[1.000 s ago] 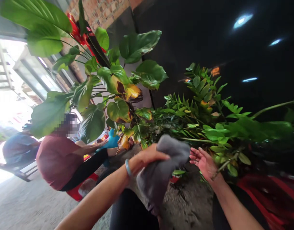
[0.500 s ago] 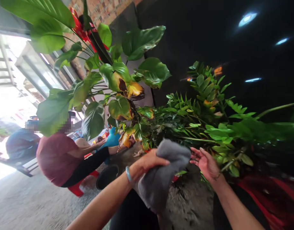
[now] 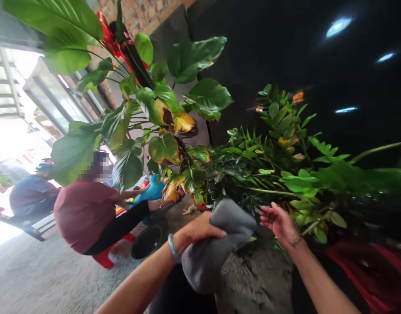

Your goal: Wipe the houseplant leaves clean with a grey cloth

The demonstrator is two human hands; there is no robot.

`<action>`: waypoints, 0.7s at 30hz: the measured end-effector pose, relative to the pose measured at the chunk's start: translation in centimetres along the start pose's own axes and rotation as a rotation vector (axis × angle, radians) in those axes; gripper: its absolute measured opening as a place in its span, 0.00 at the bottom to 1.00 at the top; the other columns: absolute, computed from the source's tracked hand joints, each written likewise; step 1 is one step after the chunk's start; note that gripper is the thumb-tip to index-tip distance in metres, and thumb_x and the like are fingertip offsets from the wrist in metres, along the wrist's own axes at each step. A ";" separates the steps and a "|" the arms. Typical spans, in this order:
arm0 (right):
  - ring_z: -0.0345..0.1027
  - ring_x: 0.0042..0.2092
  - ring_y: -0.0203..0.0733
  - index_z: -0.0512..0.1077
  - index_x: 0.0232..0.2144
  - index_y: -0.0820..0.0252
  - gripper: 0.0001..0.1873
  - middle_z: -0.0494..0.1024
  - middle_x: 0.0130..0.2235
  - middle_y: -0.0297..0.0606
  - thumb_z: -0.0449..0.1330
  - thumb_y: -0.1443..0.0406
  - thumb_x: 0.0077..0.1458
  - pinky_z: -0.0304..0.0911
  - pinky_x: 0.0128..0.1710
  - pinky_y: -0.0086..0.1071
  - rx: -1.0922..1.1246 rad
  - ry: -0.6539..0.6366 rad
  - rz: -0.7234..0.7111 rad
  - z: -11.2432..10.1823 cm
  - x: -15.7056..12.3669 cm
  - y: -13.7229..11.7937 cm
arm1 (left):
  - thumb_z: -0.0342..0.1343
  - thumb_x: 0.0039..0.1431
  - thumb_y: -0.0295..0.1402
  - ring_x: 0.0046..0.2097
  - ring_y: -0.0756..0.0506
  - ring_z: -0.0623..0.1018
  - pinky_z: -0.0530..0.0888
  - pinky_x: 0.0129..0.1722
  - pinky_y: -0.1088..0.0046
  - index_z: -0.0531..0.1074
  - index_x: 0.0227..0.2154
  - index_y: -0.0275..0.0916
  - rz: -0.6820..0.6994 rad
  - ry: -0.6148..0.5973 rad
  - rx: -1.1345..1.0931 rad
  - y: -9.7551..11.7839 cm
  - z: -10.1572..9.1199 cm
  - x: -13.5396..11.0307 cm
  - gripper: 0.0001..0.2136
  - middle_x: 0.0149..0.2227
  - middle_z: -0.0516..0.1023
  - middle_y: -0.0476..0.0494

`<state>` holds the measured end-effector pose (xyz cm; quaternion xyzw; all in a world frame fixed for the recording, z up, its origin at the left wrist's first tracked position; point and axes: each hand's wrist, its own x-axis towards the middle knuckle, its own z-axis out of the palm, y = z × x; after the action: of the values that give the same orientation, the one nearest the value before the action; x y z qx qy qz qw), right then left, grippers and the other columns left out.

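A grey cloth hangs from my left hand, whose fingers are wrapped round it; a pale bangle circles that wrist. Just to the right of the cloth, apart from it, my right hand is raised palm up with its fingers loosely curled and apart, nothing visible in them. Green leafy plants stand directly behind both hands. On the left rises a tall broad-leaved plant, some of its lower leaves yellow and brown.
At the left, a person in a dark red shirt sits on a red stool, near a black tub. Another person in blue sits farther back. A dark glossy surface with light reflections stands behind the plants. Red material lies at lower right.
My left hand and the grey cloth have moved slightly down and to the left, a bit farther from my right hand. My right hand has hardly moved.
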<state>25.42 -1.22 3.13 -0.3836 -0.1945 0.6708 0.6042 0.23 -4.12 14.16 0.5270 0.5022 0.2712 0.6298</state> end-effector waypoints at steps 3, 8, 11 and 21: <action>0.75 0.27 0.46 0.79 0.25 0.58 0.08 0.82 0.26 0.44 0.67 0.59 0.46 0.72 0.28 0.37 0.015 -0.022 -0.037 0.1 0.1 0.1 | 0.70 0.31 0.30 0.28 0.46 0.77 0.75 0.34 0.70 0.80 0.30 0.38 0.165 0.140 -0.197 4.2 -1.5 -0.3 0.16 0.27 0.82 0.48; 0.77 0.31 0.47 0.80 0.28 0.55 0.08 0.84 0.31 0.42 0.66 0.58 0.46 0.71 0.28 0.38 0.012 -0.024 -0.066 0.9 0.0 1.0 | 0.68 0.32 0.29 0.26 0.47 0.75 0.74 0.31 0.70 0.78 0.26 0.37 0.214 0.333 -0.258 3.1 -1.1 1.4 0.12 0.23 0.79 0.49; 0.76 0.30 0.46 0.80 0.27 0.56 0.08 0.84 0.30 0.42 0.66 0.58 0.46 0.70 0.27 0.36 -0.003 -0.005 -0.059 1.1 -0.3 1.3 | 0.65 0.30 0.24 0.25 0.46 0.74 0.73 0.31 0.69 0.77 0.19 0.38 0.049 0.178 0.041 -1.8 0.0 0.9 0.07 0.20 0.78 0.50; 0.76 0.28 0.42 0.82 0.26 0.59 0.12 0.84 0.28 0.42 0.70 0.58 0.36 0.71 0.28 0.33 0.020 -0.055 -0.101 1.2 -0.7 1.0 | 0.66 0.37 0.26 0.24 0.48 0.76 0.76 0.30 0.72 0.78 0.27 0.37 0.264 0.503 -0.453 3.7 -4.7 -0.2 0.09 0.24 0.81 0.48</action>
<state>23.86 -1.87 3.34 -0.3485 -0.2237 0.6516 0.6356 -3.49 -1.35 18.00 0.3512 0.4962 0.5754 0.5471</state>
